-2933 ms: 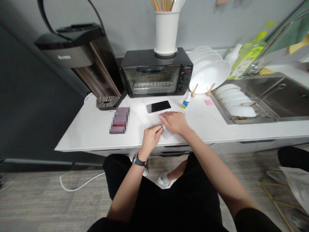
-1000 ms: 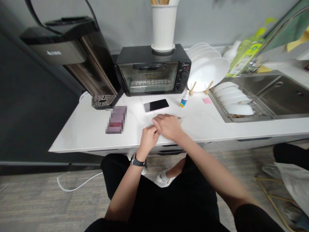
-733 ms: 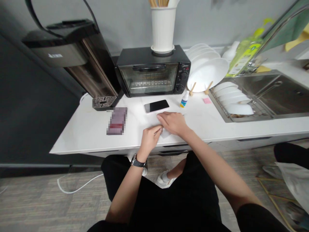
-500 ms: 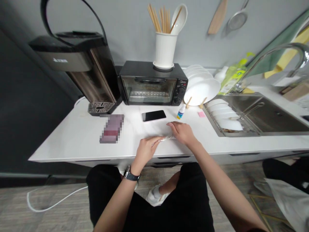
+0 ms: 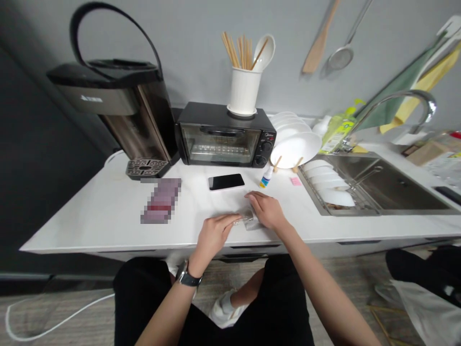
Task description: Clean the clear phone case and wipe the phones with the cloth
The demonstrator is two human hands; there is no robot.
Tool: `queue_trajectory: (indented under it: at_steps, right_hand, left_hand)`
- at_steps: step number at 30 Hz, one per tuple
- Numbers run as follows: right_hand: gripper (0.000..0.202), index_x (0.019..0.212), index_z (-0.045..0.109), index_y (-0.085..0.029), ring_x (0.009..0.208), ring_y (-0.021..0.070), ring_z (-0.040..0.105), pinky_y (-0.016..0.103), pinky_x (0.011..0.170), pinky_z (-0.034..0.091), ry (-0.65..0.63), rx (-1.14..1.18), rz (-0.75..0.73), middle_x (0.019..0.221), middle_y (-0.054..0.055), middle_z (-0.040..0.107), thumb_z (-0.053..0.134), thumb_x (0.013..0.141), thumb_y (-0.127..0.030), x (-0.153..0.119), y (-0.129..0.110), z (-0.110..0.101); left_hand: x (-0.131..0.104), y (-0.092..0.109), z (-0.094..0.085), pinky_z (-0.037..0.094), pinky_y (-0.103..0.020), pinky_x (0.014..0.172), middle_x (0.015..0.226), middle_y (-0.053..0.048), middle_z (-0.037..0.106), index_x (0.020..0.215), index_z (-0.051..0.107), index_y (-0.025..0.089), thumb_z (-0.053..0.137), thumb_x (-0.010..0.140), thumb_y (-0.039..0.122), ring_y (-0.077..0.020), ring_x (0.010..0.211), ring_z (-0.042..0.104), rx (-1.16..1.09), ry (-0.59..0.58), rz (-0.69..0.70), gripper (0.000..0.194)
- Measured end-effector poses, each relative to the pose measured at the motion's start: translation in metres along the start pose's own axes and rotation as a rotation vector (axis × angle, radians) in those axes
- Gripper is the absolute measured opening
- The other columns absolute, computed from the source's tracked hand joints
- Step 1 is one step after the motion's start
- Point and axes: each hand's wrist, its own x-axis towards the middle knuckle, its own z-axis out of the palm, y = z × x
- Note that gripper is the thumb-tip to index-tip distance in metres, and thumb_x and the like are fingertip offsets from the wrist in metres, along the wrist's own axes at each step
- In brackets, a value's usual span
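Near the counter's front edge, my left hand (image 5: pixel 215 233) has its fingers pressed together on a small clear glossy thing, perhaps glasses or a plastic piece. My right hand (image 5: pixel 265 210) is curled at the right end of a transparent bag or film (image 5: pixel 252 223), touching it. The two hands are a short way apart with the clear material between them. Behind them a phone (image 5: pixel 226 181) lies flat with its dark screen up. A small bottle (image 5: pixel 265 177) with a white cap stands beyond my right hand, and a pink note (image 5: pixel 296 181) lies to its right.
A toaster oven (image 5: pixel 223 139) bears a white utensil holder (image 5: pixel 245 91). At the left stand a water dispenser (image 5: pixel 118 96) and a blurred-out purple item (image 5: pixel 162 202). White plates (image 5: pixel 297 146) and a sink (image 5: pixel 403 187) are on the right. A person's dark-clothed leg shows at the lower right.
The camera view has tilted and shifted slightly. Between my hands, the clear film now shows more widely, spread flatter on the counter beside my right hand.
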Motion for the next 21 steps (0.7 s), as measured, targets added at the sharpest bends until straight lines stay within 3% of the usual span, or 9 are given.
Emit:
queue_trajectory:
  at_steps: [4, 9, 13, 16, 21]
  right_hand:
    - [0.037, 0.106, 0.035, -0.030, 0.111, 0.0097, 0.015, 0.030, 0.088, 0.021, 0.179, -0.038, -0.132, 0.117, -0.006, 0.031, 0.011, 0.079, -0.022, -0.004, -0.014, 0.008]
    - [0.035, 0.109, 0.032, -0.030, 0.113, 0.0107, 0.009, 0.032, 0.091, 0.016, 0.332, -0.069, -0.331, 0.121, -0.007, 0.023, 0.018, 0.077, -0.034, 0.002, -0.051, 0.004]
    - [0.040, 0.112, 0.031, -0.023, 0.113, 0.0112, 0.002, 0.032, 0.092, 0.013, 0.392, -0.061, -0.258, 0.124, -0.005, 0.014, 0.018, 0.075, -0.030, -0.003, -0.044, -0.012]
    - [0.042, 0.111, 0.033, -0.020, 0.113, 0.0093, 0.006, 0.028, 0.093, 0.014, 0.366, -0.049, -0.196, 0.123, -0.004, 0.017, 0.015, 0.073, -0.022, -0.017, -0.032, -0.014]
    - [0.042, 0.116, 0.022, -0.022, 0.110, 0.0104, 0.016, 0.026, 0.094, 0.009, 0.194, -0.070, -0.314, 0.118, -0.003, 0.028, 0.016, 0.076, -0.031, -0.030, -0.029, 0.013]
  left_hand:
    - [-0.001, -0.003, 0.001, 0.039, -0.028, 0.072, 0.091, 0.001, 0.054, 0.090, 0.048, 0.031, 0.030, 0.075, 0.017, -0.0144, 0.082, 0.050, 0.030, 0.008, 0.000, 0.028]
    - [-0.005, -0.015, 0.004, 0.037, -0.031, 0.057, 0.063, -0.006, 0.055, 0.063, 0.052, 0.022, 0.035, 0.068, 0.012, -0.0188, 0.061, 0.051, 0.156, 0.047, -0.052, 0.020]
    - [-0.007, -0.019, 0.005, 0.036, -0.029, 0.056, 0.061, -0.005, 0.053, 0.062, 0.049, 0.021, 0.033, 0.066, 0.009, -0.0172, 0.059, 0.050, 0.176, 0.081, -0.091, 0.021]
    - [-0.007, -0.019, 0.005, 0.035, -0.027, 0.055, 0.060, -0.004, 0.053, 0.064, 0.050, 0.021, 0.031, 0.069, 0.011, -0.0156, 0.057, 0.049, 0.157, 0.116, -0.130, 0.021]
    - [-0.006, -0.012, 0.002, 0.036, -0.026, 0.060, 0.065, -0.004, 0.056, 0.067, 0.052, 0.022, 0.033, 0.068, 0.011, -0.0153, 0.063, 0.050, 0.090, 0.148, -0.148, 0.021]
